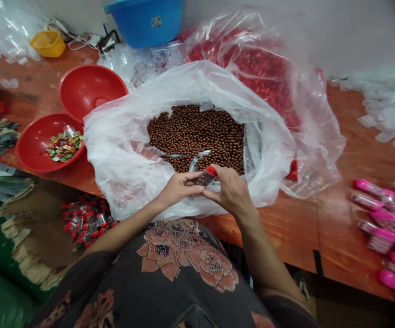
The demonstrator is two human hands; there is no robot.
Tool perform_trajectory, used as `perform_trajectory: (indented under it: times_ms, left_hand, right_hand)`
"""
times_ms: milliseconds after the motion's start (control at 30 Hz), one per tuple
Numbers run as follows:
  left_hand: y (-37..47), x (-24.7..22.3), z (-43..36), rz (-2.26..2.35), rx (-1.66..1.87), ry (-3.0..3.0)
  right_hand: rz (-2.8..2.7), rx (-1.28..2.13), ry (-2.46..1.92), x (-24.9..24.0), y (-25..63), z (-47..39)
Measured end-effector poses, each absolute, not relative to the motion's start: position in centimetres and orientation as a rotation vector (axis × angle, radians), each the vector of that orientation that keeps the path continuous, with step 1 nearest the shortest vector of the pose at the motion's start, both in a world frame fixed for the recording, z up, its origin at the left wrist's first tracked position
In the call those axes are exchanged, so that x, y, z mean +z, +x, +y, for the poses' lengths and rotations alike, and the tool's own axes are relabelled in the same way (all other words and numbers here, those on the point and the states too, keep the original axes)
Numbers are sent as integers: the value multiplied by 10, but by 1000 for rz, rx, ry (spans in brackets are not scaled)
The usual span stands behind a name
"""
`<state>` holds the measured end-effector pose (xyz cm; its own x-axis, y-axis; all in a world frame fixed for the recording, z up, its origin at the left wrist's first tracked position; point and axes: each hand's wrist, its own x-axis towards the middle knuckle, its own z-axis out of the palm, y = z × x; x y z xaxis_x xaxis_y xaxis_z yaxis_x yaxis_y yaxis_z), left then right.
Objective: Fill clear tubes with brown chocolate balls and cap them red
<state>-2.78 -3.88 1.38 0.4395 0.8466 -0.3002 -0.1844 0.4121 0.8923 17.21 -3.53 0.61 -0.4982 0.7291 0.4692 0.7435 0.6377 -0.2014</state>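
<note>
Both of the person's hands meet over the near edge of a large, whitish translucent plastic bag [115,150] that lies open on a reddish-brown wooden table [286,228]. The left hand [179,189] grips the lower end of a small clear plastic container with a red cap [205,176], its fingers closed around the side. The right hand [230,187] has its fingers curled at the capped end, touching the red cap, with the thumb below. The container is held tilted, cap toward the upper right, and dark round pieces show through its wall. Beyond it, inside the bag, lies a heap of small, round, glossy brown balls [197,132], with a clear, shiny piece of plastic [199,158] on top. To the left of the bag are two round red plastic bowls; the nearer one [33,148] holds small multicoloured wrapped pieces [64,146] and a clear cup [70,131], while the farther one [88,89] sits just behind it. A larger clear bag of red items [262,73] lies behind and to the right, near a blue plastic tub [146,23]. Pink-capped clear tubes [385,214] lie at the table's right end, and many red-capped containers [88,221] sit in a brown carton [43,228] below the left edge.
</note>
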Motion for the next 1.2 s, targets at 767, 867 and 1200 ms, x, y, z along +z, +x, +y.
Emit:
perform_trajectory:
  times_ms: [767,867,1200]
  left_hand:
    - [-3,22,-40,835,781,668]
    - [0,21,-39,849,757,693]
    - [0,16,-40,938,741,623]
  right_hand:
    - [-1176,987,-1292,-9,149,-58]
    - [-1477,805,-1299,-3,145,-59]
    - [-2251,156,-1211,15,141,-56]
